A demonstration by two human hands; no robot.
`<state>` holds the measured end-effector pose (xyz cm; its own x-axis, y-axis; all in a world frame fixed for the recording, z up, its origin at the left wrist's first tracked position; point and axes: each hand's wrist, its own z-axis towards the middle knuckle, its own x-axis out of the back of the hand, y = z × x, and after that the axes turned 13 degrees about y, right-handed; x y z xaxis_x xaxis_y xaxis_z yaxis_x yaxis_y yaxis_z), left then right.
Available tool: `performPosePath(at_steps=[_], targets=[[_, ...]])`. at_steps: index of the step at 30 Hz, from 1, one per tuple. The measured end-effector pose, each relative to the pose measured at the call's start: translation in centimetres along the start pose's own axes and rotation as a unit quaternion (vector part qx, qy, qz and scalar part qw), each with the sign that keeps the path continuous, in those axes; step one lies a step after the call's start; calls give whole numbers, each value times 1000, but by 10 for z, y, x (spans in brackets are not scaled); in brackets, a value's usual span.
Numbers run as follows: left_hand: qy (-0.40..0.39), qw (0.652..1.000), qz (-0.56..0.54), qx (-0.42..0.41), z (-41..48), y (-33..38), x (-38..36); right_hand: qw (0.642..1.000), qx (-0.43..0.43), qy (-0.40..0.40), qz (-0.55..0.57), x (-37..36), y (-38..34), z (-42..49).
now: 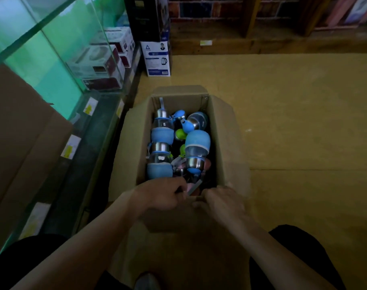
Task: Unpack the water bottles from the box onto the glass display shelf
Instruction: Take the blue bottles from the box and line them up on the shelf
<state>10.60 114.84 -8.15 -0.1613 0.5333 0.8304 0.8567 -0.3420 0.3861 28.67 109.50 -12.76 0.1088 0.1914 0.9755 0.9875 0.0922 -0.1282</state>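
Note:
An open cardboard box [222, 130] stands on the floor in front of me. Inside lie several water bottles with blue sleeves and steel caps: two [161, 135] end to end along its left side, one [196, 151] on the right, green and pink ones half hidden beneath. My left hand [161, 195] reaches into the near end of the box, its fingers closed around a pink bottle's strap [192, 188]. My right hand [222, 200] grips the near rim of the box. The glass display shelf [59, 65] rises at the left.
Boxed appliances [103, 59] sit inside the glass case, price tags on its lower edge. A white kettle box [157, 59] and a black carton stand at the far corner. A brown carton [21, 132] leans at the left. Yellow floor spreads to the right, wooden shelving beyond.

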Motion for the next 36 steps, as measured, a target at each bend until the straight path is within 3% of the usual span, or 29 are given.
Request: performPosePath(at_steps=[4, 13, 18, 24, 29, 36], targets=[[-15, 1000, 19, -15, 24, -6, 21, 999, 2, -37, 22, 15, 3, 14], [10, 997, 30, -72, 92, -31, 31, 999, -25, -23, -3, 31, 0, 67], [56, 995, -38, -78, 116, -42, 41, 1000, -18, -18, -11, 45, -3, 96], [109, 988, -103, -32, 127, -69, 44, 994, -3, -105, -6, 77, 5, 135], [139, 976, -167, -14, 134, -77, 41, 994, -21, -105, 0, 95, 10, 152], [201, 961, -187, 27, 127, -84, 34, 995, 38, -94, -4, 77, -7, 164]])
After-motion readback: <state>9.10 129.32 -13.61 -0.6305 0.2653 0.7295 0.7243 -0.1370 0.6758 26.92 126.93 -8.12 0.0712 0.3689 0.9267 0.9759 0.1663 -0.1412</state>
